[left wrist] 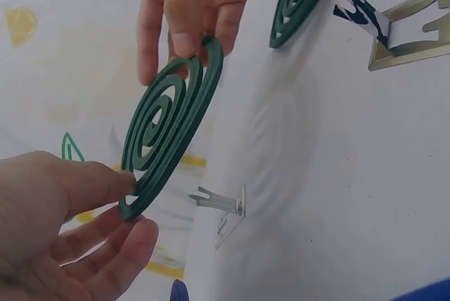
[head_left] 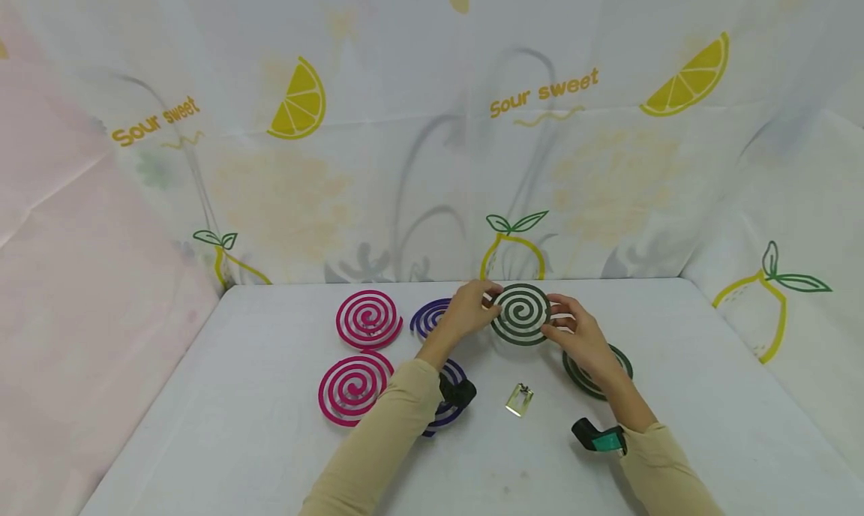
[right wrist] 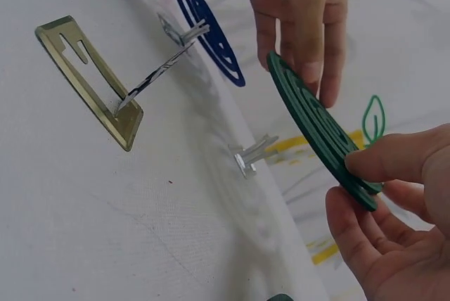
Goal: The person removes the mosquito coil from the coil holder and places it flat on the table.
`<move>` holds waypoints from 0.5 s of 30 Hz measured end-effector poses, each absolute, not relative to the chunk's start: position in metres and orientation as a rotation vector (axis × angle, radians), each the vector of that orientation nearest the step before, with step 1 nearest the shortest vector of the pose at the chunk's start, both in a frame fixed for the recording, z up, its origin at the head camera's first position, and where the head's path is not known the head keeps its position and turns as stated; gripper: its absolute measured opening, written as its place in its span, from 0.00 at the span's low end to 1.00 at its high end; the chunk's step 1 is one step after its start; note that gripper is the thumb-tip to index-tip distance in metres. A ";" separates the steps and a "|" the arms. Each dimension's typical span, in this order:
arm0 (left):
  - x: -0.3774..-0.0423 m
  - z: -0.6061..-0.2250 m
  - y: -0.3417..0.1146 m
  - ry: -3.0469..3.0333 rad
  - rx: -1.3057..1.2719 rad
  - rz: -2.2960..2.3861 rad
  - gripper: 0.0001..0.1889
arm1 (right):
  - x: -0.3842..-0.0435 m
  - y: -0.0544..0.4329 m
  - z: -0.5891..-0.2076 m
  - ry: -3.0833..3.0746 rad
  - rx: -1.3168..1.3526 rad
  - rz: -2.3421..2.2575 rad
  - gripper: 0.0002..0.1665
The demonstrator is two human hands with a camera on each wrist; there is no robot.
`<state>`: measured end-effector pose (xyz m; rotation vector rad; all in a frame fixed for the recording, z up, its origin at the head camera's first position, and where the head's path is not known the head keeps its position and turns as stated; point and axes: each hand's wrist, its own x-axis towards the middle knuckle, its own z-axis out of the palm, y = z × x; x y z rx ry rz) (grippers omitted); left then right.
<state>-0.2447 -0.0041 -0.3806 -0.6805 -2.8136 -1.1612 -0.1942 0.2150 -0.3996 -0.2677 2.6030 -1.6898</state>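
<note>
A green mosquito coil (head_left: 521,313) is held tilted above the back of the table between my two hands. At its left rim, the thumb and fingers of my left hand (head_left: 472,306) pinch it. My right hand (head_left: 582,340) pinches the opposite rim. Beneath the raised coil, a small silver metal stand (right wrist: 249,157) with an upright forked prong stands on the table, apart from the coil. Nearer the front lies a brass-coloured metal stand (head_left: 520,400), its prong bent up. A second green coil (head_left: 580,377) is partly hidden by my right hand and wrist.
Two pink coils, one at the back (head_left: 368,319) and one in front (head_left: 356,388), lie at left. Beside them are a back blue coil (head_left: 432,317) on a stand and a front blue coil (head_left: 448,418), both partly covered by my left arm. A printed cloth (head_left: 405,163) hangs behind the table.
</note>
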 end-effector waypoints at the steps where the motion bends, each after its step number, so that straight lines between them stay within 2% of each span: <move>1: -0.244 -0.380 -0.004 -2.810 -0.681 -1.158 0.17 | -0.194 0.215 -0.399 2.603 -0.267 -1.688 0.35; 15: -0.237 -0.380 -0.002 -2.770 -0.693 -1.171 0.19 | -0.192 0.221 -0.394 2.603 -0.300 -1.673 0.35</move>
